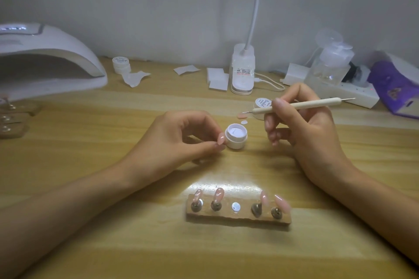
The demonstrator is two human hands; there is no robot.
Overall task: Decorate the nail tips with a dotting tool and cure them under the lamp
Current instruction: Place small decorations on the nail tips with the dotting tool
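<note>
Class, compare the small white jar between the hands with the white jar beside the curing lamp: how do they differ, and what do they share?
The front jar is open, white contents showing; the back jar wears its lettered lid. The left hand holds the front jar's side; no hand touches the back jar. The front jar stands mid-table, the back jar by the curing lamp. Both are small, round, white and upright.

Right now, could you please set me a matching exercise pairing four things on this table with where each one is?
1 dotting tool
2 open pot
3 curing lamp
4 nail tip stand

A far left of the table
B gripped in the right hand
C near edge, centre
D pinched by the left hand

Pairs: 1-B, 2-D, 3-A, 4-C.
</note>
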